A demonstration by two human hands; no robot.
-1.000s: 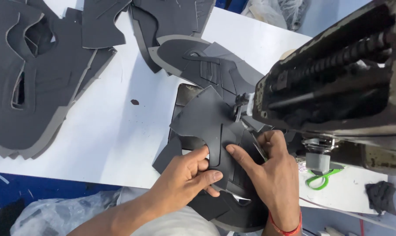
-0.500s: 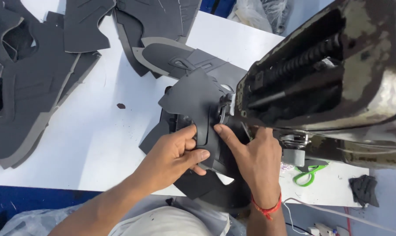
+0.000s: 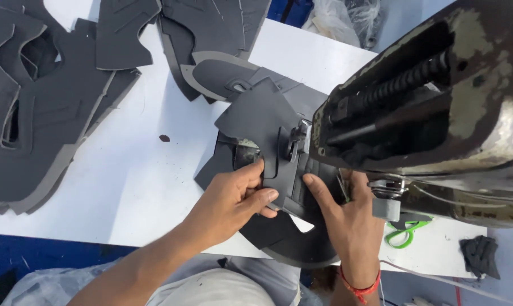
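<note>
Dark grey cut panel point(image 3: 268, 122) was held at the sewing machine point(image 3: 432, 102), directly ahead of both hands and fed under the presser foot point(image 3: 295, 141).

Left hand point(image 3: 234, 198): fingers curled narrow, panel's near-left edge pinched between thumb and fingertips. Right hand point(image 3: 350, 218): flattened, fingers spread, pressed on the panel's right part just below the machine head; nothing gripped, only held down. A red wristband point(image 3: 358, 286) was seen on the right wrist.

Panel was lying partly over another dark piece point(image 3: 290, 243), which was spread beneath and nearer than both hands, overhanging the near table edge.

No containers were seen. Stock was laid loose on the white table point(image 3: 137, 181):
- a stack of large dark cut pieces point(image 3: 41, 113) far left of the left hand
- more dark pieces point(image 3: 211, 34) ahead-left, beyond the panel
- a grey-edged piece point(image 3: 222, 73) just beyond the panel, touching or overlapped by it

Green-handled scissors point(image 3: 404, 232) were lying just right of the right hand, under the machine body. A small dark scrap point(image 3: 480, 255) lay further right. A small dark speck point(image 3: 164, 137) was on the table left of the panel.

Needle area was blocked from view by the machine head; stitching contact cannot be told.
</note>
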